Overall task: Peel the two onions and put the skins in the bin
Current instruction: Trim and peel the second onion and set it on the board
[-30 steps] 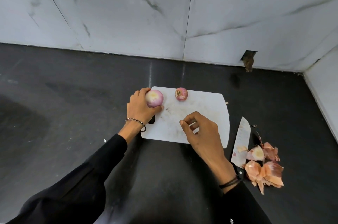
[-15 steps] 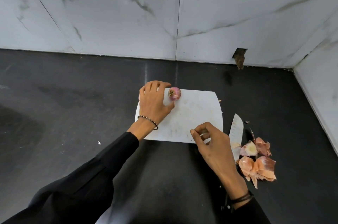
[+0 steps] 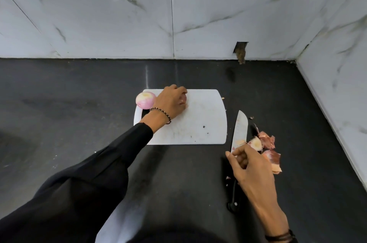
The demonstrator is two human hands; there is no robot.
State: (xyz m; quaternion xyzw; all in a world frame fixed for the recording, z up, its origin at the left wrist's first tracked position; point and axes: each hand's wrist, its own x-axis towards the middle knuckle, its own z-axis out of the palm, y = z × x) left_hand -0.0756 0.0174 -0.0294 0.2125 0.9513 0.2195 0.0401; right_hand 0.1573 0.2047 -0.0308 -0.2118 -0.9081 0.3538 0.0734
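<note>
A peeled pale pink onion (image 3: 145, 100) rests at the far left corner of the white cutting board (image 3: 200, 121). My left hand (image 3: 172, 102) lies on the board just right of it, closed over the second, smaller onion, of which only a sliver shows at the fingers. My right hand (image 3: 250, 165) hovers over the knife (image 3: 239, 135), fingers curled and apart, right beside the pile of onion skins (image 3: 268, 147) on the black counter. It holds nothing that I can see.
The knife lies along the board's right edge, blade pointing away, its black handle (image 3: 232, 201) partly under my right wrist. White marble walls close the back and right side. No bin is in view. Dark counter stretches to the left.
My left hand let go of the larger onion and shifted right onto the smaller one. My right hand left the board's front edge and moved right, to the knife and skins.
</note>
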